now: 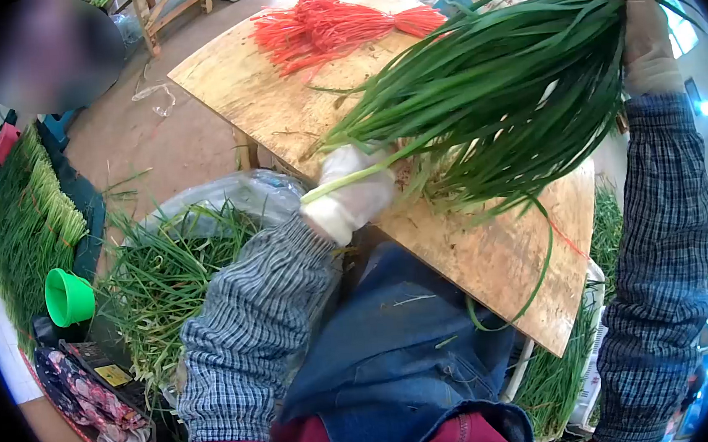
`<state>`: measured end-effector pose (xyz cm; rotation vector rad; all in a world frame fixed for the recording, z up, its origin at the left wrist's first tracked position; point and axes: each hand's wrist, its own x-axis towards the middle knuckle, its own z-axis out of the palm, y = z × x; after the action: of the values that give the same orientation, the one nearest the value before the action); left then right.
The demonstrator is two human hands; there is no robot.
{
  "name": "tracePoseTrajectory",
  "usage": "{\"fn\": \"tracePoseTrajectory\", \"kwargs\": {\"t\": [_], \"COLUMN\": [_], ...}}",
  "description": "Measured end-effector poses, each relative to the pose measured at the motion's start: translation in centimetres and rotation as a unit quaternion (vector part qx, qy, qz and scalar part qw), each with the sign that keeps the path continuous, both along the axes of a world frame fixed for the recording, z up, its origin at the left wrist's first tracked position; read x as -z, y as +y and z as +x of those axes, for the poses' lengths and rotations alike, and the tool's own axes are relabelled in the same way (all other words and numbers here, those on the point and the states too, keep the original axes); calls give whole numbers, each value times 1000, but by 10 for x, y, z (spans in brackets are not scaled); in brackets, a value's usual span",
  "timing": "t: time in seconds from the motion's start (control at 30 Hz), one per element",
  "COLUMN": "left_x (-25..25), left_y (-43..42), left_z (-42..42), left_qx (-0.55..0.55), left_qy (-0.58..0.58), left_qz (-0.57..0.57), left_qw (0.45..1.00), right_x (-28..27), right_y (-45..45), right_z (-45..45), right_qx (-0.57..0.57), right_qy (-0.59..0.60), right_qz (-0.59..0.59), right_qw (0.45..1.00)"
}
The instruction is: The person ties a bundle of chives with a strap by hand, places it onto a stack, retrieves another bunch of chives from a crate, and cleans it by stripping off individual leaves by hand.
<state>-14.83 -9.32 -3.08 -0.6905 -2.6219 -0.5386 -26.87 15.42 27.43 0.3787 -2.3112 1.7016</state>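
Observation:
A long bunch of green chives (493, 82) stretches over the wooden board in front of me. My left hand (350, 194), in a whitish glove, is closed around the pale stem end at the board's near edge. At the upper right, my right hand (640, 23) grips the leafy end and holds it raised. A few leaves hang loose below the bunch, one curling over the board's edge. Some of my fingers are hidden behind the leaves.
Red tie strips (312, 31) lie on the wooden board (510, 270). Loose leaves (174, 279) fill a plastic bag at my left, near a green bucket (70, 296). Stacked chives (33, 207) lie further left, by another person. More chives (558, 384) sit at lower right.

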Motion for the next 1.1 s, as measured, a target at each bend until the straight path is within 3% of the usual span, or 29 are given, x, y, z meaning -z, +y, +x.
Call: {"fn": "tracePoseTrajectory", "kwargs": {"t": [0.03,0.07,0.1,0.13,0.2,0.23,0.27,0.3,0.33,0.37,0.43,0.5,0.53,0.57,0.63,0.67,0.73,0.8,0.9,0.97,1.03,1.1], "left_x": [19,8,-35,-34,-37,-18,3,23,65,70,7,-5,-11,-32,-33,-36,-25,2,-22,-14,-6,-1], "left_y": [-2,-14,-37,-56,-114,-149,-188,-222,-264,-275,-208,-148,-118,-78,-24,-3,25,47,62,70,77,84], "left_z": [5,21,53,76,113,137,162,185,220,237,222,183,164,146,110,97,55,15,-3,-18,-33,-44], "left_qx": [-29,-23,26,-12,-54,-20,-87,-263,-351,-422,-400,-248,-136,-53,95,68,-1,-173,-252,-253,-223,-158], "left_qy": [-4,-117,-173,-304,-389,-325,-373,-497,-343,-367,-255,-117,-63,-102,-50,-83,-121,-43,-141,-156,-163,-162], "left_qz": [213,326,322,387,243,149,109,126,-143,-309,-284,-4,98,224,253,206,223,219,256,312,410,542], "left_qw": [977,938,930,871,887,934,917,817,860,770,833,962,984,968,962,973,967,959,923,902,869,809], "right_x": [4,10,16,17,20,20,21,23,24,25,20,24,23,21,22,22,24,26,27,21,24,29], "right_y": [-11,-36,-49,-53,-60,-61,-64,-67,-70,-72,-70,-73,-75,-74,-75,-71,-77,-79,-82,-89,-82,-75], "right_z": [9,29,38,42,48,49,50,53,52,54,53,55,54,55,56,55,61,67,69,70,68,66], "right_qx": [51,74,86,93,102,106,110,113,115,119,129,130,131,136,141,121,148,157,163,195,147,142], "right_qy": [3,-1,16,35,71,86,98,112,117,124,131,139,138,141,144,155,177,209,218,155,183,252], "right_qz": [-3,-11,-13,-12,-7,-2,2,7,10,17,12,15,13,11,19,20,11,25,41,3,18,108], "right_qw": [999,997,996,995,992,991,989,987,986,985,983,981,982,980,979,980,973,965,961,969,972,951]}}
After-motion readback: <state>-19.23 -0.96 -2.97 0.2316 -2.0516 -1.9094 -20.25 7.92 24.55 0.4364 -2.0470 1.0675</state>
